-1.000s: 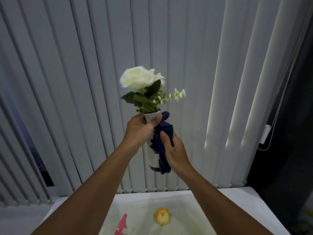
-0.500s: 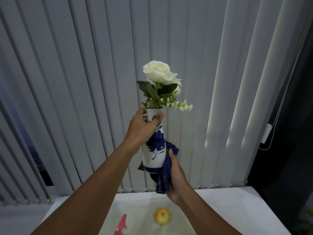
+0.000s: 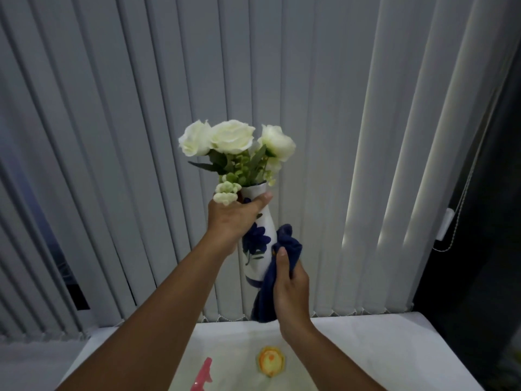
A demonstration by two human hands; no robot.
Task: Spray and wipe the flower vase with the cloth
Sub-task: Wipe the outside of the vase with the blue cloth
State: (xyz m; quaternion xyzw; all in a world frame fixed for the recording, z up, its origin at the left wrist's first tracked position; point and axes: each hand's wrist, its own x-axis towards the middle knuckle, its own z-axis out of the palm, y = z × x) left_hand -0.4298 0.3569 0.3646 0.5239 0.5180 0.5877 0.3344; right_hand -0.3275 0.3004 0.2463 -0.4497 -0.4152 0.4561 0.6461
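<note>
A white flower vase (image 3: 258, 244) with a blue flower pattern is held up in the air, tilted slightly left, with white roses (image 3: 231, 136) and green leaves in it. My left hand (image 3: 234, 218) grips its neck just under the rim. A dark blue cloth (image 3: 277, 266) is bunched in my right hand (image 3: 290, 289), which presses it against the vase's lower right side. The vase's base is hidden behind the cloth. The pink trigger head of a spray bottle (image 3: 203, 375) pokes into view at the bottom edge.
A white table (image 3: 380, 348) lies below my arms with a small yellow-orange object (image 3: 270, 361) on it. Grey vertical blinds (image 3: 112, 136) fill the background, and a cord with a white weight (image 3: 446, 227) hangs at the right.
The vase has turned and tipped left, so three roses now show. My right hand with the cloth has shifted from under the vase's base to its lower right side.
</note>
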